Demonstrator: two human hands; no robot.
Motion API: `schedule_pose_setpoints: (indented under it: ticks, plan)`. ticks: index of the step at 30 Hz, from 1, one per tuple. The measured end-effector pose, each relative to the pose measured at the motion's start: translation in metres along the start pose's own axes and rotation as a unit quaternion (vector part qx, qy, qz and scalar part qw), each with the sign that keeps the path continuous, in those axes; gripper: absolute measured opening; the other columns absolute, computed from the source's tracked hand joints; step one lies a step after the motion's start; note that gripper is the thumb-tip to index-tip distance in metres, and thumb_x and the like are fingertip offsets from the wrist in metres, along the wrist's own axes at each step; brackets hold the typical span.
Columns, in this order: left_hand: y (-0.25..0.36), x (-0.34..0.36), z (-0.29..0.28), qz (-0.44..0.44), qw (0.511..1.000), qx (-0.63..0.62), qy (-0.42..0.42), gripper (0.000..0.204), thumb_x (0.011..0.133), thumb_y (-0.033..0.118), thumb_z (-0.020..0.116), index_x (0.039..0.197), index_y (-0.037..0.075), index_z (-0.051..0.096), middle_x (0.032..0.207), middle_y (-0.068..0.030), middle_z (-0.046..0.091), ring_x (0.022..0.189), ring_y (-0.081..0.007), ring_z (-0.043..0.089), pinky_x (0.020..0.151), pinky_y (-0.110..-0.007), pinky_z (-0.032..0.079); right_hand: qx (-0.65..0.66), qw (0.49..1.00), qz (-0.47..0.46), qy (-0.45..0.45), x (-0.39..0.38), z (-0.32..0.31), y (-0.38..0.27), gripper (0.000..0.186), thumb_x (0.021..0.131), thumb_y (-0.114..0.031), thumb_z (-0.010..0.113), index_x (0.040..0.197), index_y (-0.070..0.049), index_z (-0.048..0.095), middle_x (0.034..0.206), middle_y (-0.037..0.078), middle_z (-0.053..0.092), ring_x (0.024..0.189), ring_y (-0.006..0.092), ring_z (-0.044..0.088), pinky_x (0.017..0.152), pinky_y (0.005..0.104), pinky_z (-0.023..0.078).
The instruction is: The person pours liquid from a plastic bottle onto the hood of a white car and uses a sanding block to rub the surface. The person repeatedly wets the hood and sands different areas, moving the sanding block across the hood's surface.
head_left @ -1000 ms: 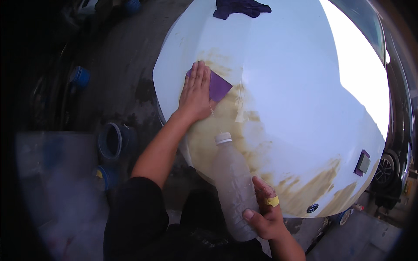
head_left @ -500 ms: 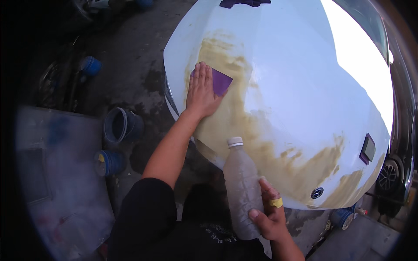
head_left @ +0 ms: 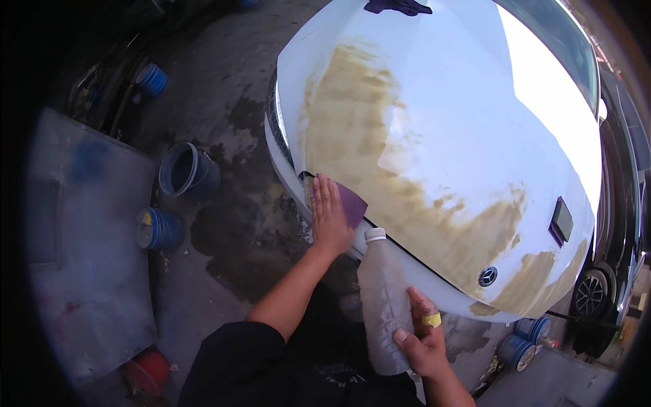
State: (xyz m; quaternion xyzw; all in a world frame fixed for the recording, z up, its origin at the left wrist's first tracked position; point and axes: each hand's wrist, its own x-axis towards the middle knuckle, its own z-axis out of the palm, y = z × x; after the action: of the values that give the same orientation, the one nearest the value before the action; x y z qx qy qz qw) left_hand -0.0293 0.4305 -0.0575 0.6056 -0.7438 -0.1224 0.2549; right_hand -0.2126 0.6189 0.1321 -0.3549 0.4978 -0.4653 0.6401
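Note:
My left hand (head_left: pixel 329 224) holds a purple sandpaper sheet (head_left: pixel 354 203) against the front-left edge of a white car's hood (head_left: pixel 447 149), its fingers flat and pressed together over the sheet. Brownish residue (head_left: pixel 349 112) covers much of the hood's left and front. My right hand (head_left: pixel 424 342), with yellow tape round a finger, is closed round a cloudy plastic bottle (head_left: pixel 383 298) with a white cap, held upright near the front edge. On the hood, a dark pad with a purple backing (head_left: pixel 561 220) lies at the right and a dark cloth (head_left: pixel 400 7) at the top.
An open grey bucket (head_left: pixel 168 169), blue pails (head_left: pixel 163 230) and a red container (head_left: pixel 152 373) stand on the wet floor at left, beside a grey board (head_left: pixel 88 271). More blue containers (head_left: pixel 515 353) are below the car's front. A dark car (head_left: pixel 610 285) stands at right.
My left hand and sandpaper have moved down from the middle-left of the hood to its front edge. The bottle has shifted slightly rightward in view. The view has shifted, showing more floor at left.

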Motion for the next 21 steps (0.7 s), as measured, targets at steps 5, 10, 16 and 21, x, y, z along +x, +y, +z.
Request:
schedule_pose_setpoints:
  ticks: [5,10,16,21]
  plan:
    - [-0.001,0.037,-0.006,-0.023,1.000,0.020,0.001,0.097,0.086,0.036,0.067,0.151,-0.010,0.011,0.159,-0.0303,0.007,0.150,-0.0440,0.002,0.121,-0.052,0.004,0.008,1.000,0.013,0.000,0.004,-0.001,0.001,0.074,0.084,-0.001,0.064,0.149,0.001,0.028,0.155,0.016,0.031,0.147,0.0271,0.025,0.119,0.0413,0.016]
    - [-0.034,0.164,-0.022,-0.077,0.996,0.035,0.014,0.094,0.093,0.051,0.053,0.153,-0.006,0.009,0.162,-0.0250,0.005,0.151,-0.0378,0.003,0.122,-0.050,0.006,0.030,0.999,0.017,-0.010,0.016,0.004,-0.001,0.074,0.084,-0.001,0.064,0.150,0.000,0.028,0.156,0.016,0.031,0.147,0.0264,0.024,0.119,0.0413,0.016]
    - [-0.013,0.062,-0.005,-0.011,0.999,0.049,0.003,0.094,0.094,0.051,0.054,0.153,-0.008,0.010,0.161,-0.0281,0.005,0.150,-0.0423,0.002,0.121,-0.051,0.006,0.026,1.000,0.012,0.006,0.022,-0.001,0.000,0.074,0.084,0.001,0.063,0.150,0.000,0.029,0.156,0.015,0.030,0.148,0.0265,0.022,0.119,0.0412,0.015]
    - [-0.003,0.085,-0.014,0.010,0.999,0.046,-0.022,0.095,0.093,0.052,0.055,0.152,-0.009,0.013,0.160,-0.0290,0.007,0.150,-0.0428,0.001,0.121,-0.051,0.005,0.007,1.000,-0.016,0.015,0.040,0.002,-0.006,0.075,0.084,0.001,0.064,0.150,-0.001,0.029,0.156,0.015,0.031,0.148,0.0263,0.023,0.119,0.0411,0.015]
